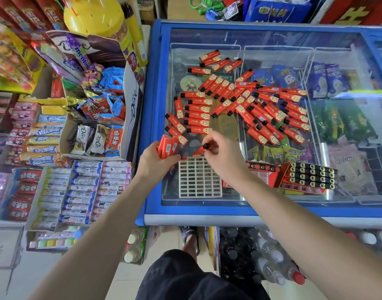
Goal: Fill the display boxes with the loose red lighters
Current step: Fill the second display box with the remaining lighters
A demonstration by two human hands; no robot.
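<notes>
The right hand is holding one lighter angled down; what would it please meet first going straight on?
Probably the white grid tray just below the right hand and its lighter, though depth is unclear.

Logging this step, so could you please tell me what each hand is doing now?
Left hand: grips a bunch of lighters.
Right hand: pinches one lighter above the grid tray.

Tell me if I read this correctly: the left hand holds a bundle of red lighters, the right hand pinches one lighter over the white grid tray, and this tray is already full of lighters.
Not quite. The head view shows the white grid tray with its cells empty. The rest holds: the left hand grips a bundle of red lighters, and the right hand pinches one lighter over the tray's far edge.
</notes>
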